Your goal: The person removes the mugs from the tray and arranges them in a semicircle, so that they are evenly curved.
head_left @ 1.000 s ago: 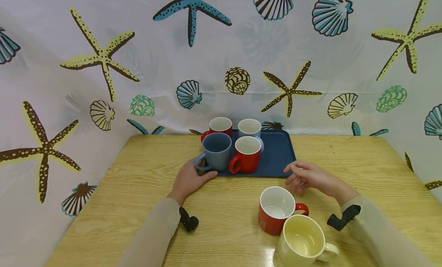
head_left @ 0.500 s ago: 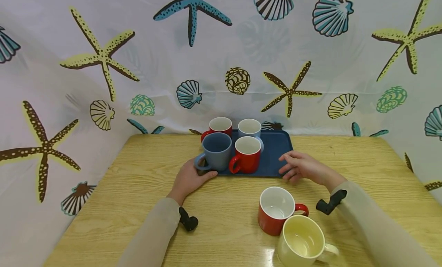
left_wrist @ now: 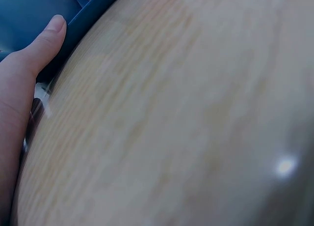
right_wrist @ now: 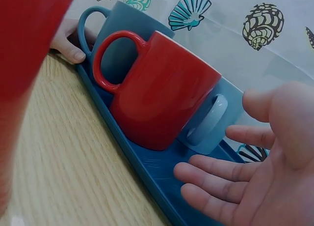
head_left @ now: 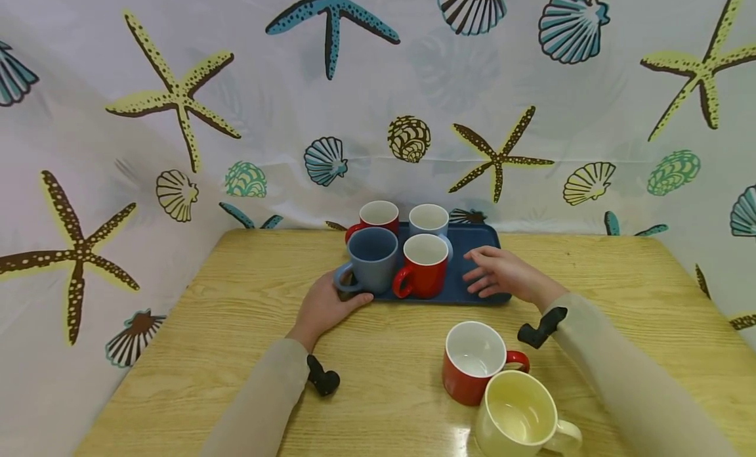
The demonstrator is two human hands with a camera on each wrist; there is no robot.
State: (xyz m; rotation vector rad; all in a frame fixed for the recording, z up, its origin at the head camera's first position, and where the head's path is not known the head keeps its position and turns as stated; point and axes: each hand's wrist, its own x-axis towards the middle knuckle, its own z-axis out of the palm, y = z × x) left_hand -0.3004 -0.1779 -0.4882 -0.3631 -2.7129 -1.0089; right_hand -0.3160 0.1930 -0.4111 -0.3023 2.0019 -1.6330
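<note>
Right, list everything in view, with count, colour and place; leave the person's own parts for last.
Table: one, light wood, under everything.
Patterned cloth: white with multicoloured starfish and shells, behind the table and along both sides.
Tray: one, dark blue, at the table's far edge.
Red mugs: three, red with white insides; two on the tray, one nearer on the table.
Grey-blue mug: one, tray's front left.
Light blue mug: one, white inside, back row on the tray.
Yellow mug: one, pale yellow, on the table, nearest the camera.
Wrist devices: two, black, one at each wrist.
Sleeves: two, beige, left and right.
Left hand: one, bare, gripping the tray's front left corner.
Right hand: one, bare, by the tray's right part.
</note>
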